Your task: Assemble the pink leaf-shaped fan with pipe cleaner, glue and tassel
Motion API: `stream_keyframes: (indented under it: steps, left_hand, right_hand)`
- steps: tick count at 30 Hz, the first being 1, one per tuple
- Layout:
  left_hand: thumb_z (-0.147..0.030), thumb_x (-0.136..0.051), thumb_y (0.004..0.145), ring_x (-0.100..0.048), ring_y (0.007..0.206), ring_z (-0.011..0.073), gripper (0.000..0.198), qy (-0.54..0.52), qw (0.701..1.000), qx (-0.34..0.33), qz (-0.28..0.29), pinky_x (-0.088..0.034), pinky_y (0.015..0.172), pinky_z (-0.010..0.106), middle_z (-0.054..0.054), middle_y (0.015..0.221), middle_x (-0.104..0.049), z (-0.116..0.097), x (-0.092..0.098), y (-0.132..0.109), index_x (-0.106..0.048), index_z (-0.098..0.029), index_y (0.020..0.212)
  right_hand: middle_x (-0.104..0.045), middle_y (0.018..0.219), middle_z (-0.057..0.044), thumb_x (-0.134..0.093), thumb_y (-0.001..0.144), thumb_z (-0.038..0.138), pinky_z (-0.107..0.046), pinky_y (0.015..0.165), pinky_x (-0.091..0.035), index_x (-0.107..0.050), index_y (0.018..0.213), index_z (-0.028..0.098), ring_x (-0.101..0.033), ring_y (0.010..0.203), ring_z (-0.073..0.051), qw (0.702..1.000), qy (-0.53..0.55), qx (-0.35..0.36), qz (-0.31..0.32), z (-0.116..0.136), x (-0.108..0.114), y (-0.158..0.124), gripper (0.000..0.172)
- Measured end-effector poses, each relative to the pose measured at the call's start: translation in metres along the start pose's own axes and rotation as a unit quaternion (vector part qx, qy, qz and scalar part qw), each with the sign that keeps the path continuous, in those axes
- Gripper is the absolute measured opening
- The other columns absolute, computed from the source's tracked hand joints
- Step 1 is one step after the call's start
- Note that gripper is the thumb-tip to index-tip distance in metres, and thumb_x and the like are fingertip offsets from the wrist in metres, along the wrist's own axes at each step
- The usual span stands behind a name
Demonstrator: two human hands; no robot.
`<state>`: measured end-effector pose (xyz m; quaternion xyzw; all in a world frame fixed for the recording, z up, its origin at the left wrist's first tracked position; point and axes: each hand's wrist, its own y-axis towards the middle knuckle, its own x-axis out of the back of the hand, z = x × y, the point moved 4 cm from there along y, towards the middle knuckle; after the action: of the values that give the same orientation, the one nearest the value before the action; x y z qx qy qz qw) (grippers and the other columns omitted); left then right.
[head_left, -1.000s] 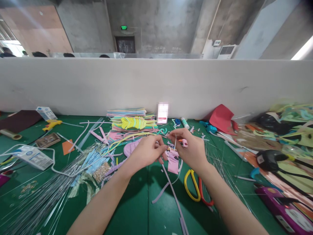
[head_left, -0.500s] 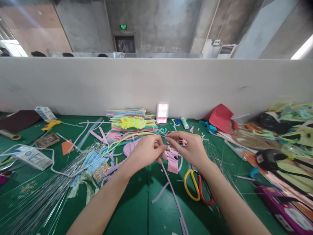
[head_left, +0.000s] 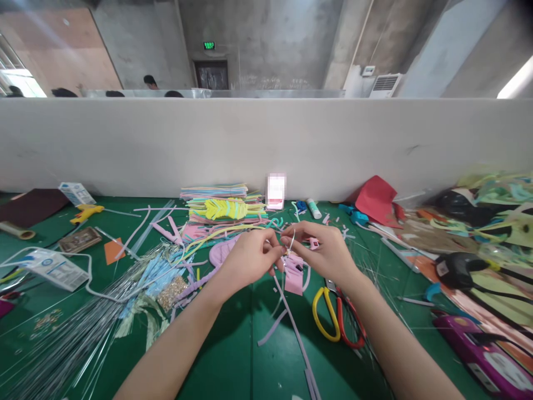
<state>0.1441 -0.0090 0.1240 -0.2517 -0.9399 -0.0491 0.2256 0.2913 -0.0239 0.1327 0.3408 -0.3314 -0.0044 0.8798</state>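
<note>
"EXIT" in green on the sign [head_left: 209, 45] above the door [head_left: 211, 75], its upper characters illegible

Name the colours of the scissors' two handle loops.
One yellow loop and one red loop, best seen in the head view.

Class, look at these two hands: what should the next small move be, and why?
Probably the right hand should gently draw the pale strip snug: it arches loosely at that hand's fingertips, while the left hand, close beside, appears to pinch the lilac strip, steadying the work.
</note>
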Motion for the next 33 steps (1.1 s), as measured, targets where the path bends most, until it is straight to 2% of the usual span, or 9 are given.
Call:
stream_keyframes:
  steps: [4,10,16,22,26,30,33]
  left_hand:
    - [-0.027,-0.052,0.083,-0.058,0.045,0.0122,0.015,0.021,1.0,0.004,0.002,-0.041,0.045,0.021,0.001,0.064,-0.071,-0.002,0.0,-0.002,-0.046,-0.021,0.07]
    - [-0.031,-0.053,0.084,-0.059,0.046,0.0125,0.016,0.021,1.0,0.0,0.008,-0.041,0.044,0.021,0.002,0.065,-0.071,0.002,0.0,-0.002,-0.048,-0.021,0.072]
    - [-0.033,-0.054,0.084,-0.058,0.045,0.0103,0.019,-0.004,1.0,0.005,0.02,-0.04,0.042,0.019,0.002,0.067,-0.072,0.005,0.0,0.0,-0.048,-0.02,0.072]
    - [-0.033,-0.054,0.085,-0.056,0.043,0.0094,0.018,-0.017,1.0,0.014,0.023,-0.04,0.042,0.019,0.002,0.069,-0.073,0.008,0.0,0.002,-0.049,-0.019,0.074]
    - [-0.033,-0.054,0.085,-0.061,0.048,0.0116,0.019,-0.021,1.0,0.013,0.017,-0.043,0.045,0.02,0.004,0.07,-0.074,0.006,0.0,0.001,-0.048,-0.019,0.074]
    - [-0.037,-0.051,0.088,-0.07,0.063,0.0163,0.021,-0.01,0.999,-0.024,-0.027,-0.05,0.056,0.024,0.006,0.074,-0.075,0.002,0.003,0.003,-0.053,-0.019,0.077]
    - [-0.034,-0.052,0.089,-0.071,0.064,0.0174,0.018,-0.026,0.997,-0.043,-0.056,-0.053,0.06,0.026,0.006,0.072,-0.074,0.002,0.005,0.005,-0.054,-0.019,0.08]
  right_hand:
    - [-0.076,0.084,-0.001,-0.062,0.086,0.025,-0.025,0.066,-0.054,-0.069,0.085,0.021,-0.07,0.072,-0.015,0.998,-0.04,0.033,-0.024,0.003,0.004,-0.001,0.008]
    - [-0.075,0.078,-0.001,-0.063,0.086,0.023,-0.024,0.064,-0.054,-0.069,0.087,0.021,-0.07,0.07,-0.015,0.988,-0.1,0.081,-0.089,0.008,0.01,-0.003,0.007]
    - [-0.075,0.077,-0.001,-0.063,0.085,0.019,-0.023,0.061,-0.053,-0.068,0.085,0.021,-0.071,0.068,-0.014,0.964,-0.163,0.137,-0.161,0.014,0.013,-0.005,0.006]
    - [-0.075,0.077,-0.001,-0.064,0.083,0.013,-0.024,0.063,-0.054,-0.067,0.086,0.021,-0.071,0.068,-0.014,0.939,-0.212,0.184,-0.197,0.019,0.015,-0.007,0.009]
    - [-0.075,0.074,0.0,-0.064,0.082,0.01,-0.021,0.059,-0.053,-0.066,0.086,0.021,-0.07,0.063,-0.013,0.942,-0.202,0.16,-0.214,0.02,0.015,-0.007,0.012]
    - [-0.075,0.074,0.0,-0.062,0.084,0.012,-0.019,0.055,-0.052,-0.065,0.084,0.02,-0.069,0.059,-0.011,0.962,-0.152,0.114,-0.197,0.019,0.013,-0.006,0.009]
    - [-0.075,0.074,0.0,-0.062,0.085,0.014,-0.019,0.055,-0.051,-0.065,0.084,0.02,-0.07,0.061,-0.011,0.967,-0.14,0.105,-0.186,0.019,0.01,-0.006,0.007]
